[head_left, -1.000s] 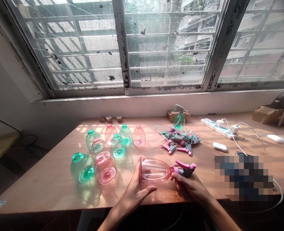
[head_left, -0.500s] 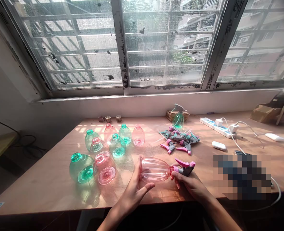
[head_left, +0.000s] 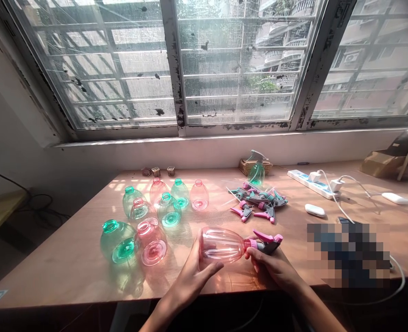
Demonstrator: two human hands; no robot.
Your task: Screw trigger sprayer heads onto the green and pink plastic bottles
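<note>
A clear pink spray bottle (head_left: 221, 244) lies sideways between my hands, above the front part of the table. My left hand (head_left: 197, 272) is wrapped about its base end, with the thumb along the near side. At the neck, my right hand (head_left: 264, 260) pinches the pink collar of the trigger sprayer (head_left: 268, 240), a grey head with a pink lever. The sprayer sits on the bottle's mouth; whether it is tight I cannot tell. Left of my hands stand several open bottles, among them a pink bottle (head_left: 151, 242) and a green bottle (head_left: 118, 242).
Loose trigger sprayers (head_left: 259, 198) are heaped beyond my hands. Behind them stands a green spray bottle (head_left: 257, 173). On the right are a power strip (head_left: 312, 184) with cables, a white case (head_left: 315, 210), a blurred-out object (head_left: 349, 253) and a cardboard box (head_left: 380, 161).
Both hands keep their hold on the pink bottle and its sprayer. The sprayer end has shifted very slightly to the right; the other objects have stayed put.
</note>
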